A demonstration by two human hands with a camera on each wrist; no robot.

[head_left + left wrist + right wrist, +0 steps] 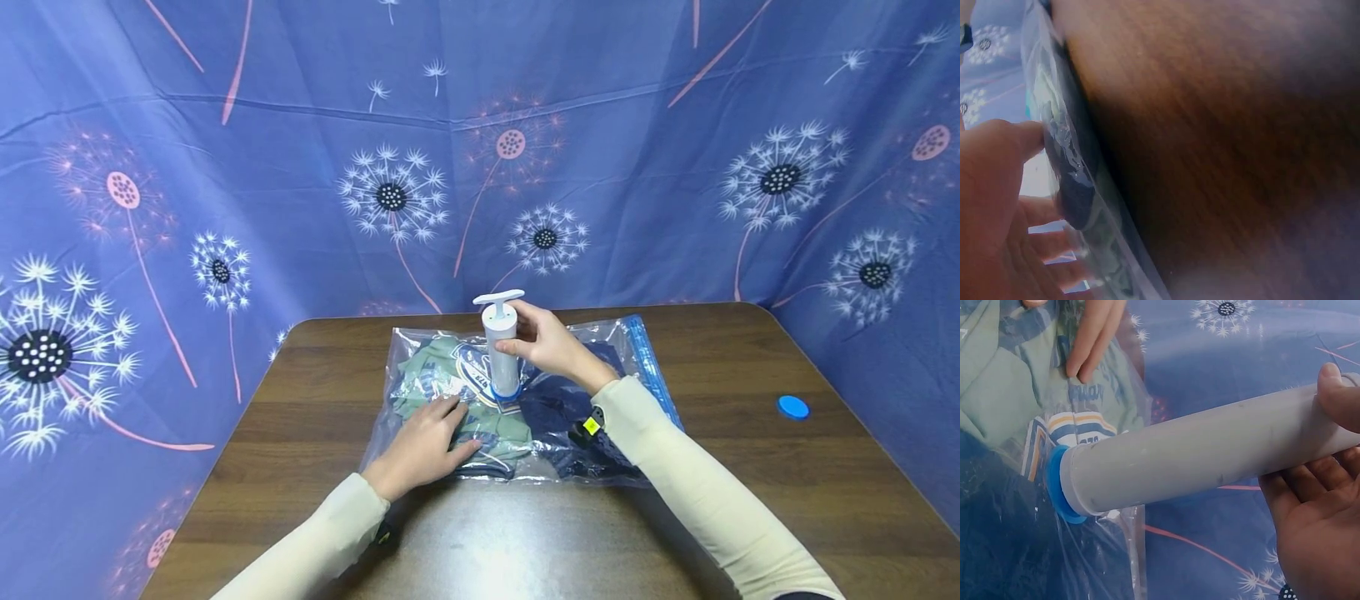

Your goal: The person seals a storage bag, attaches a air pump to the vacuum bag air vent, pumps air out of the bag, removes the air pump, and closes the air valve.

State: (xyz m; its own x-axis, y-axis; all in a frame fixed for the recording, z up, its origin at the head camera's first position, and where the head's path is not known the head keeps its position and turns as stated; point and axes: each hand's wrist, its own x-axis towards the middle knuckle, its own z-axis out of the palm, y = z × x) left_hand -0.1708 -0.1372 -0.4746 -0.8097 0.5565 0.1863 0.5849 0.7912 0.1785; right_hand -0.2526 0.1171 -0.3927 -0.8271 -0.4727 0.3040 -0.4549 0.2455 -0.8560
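White pump (503, 367) stands upright, gripped by the right hand (550, 338).

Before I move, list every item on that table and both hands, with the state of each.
White hand pump: upright on the bag
Pump's T-handle: close above the barrel
Clear storage bag: lying flat, clothes inside
Blue zip strip: sealed or not, cannot tell
Green printed garment: bagged
Navy garment: bagged
Round blue cap: lying apart
Left hand: resting on bag
Right hand: gripping pump
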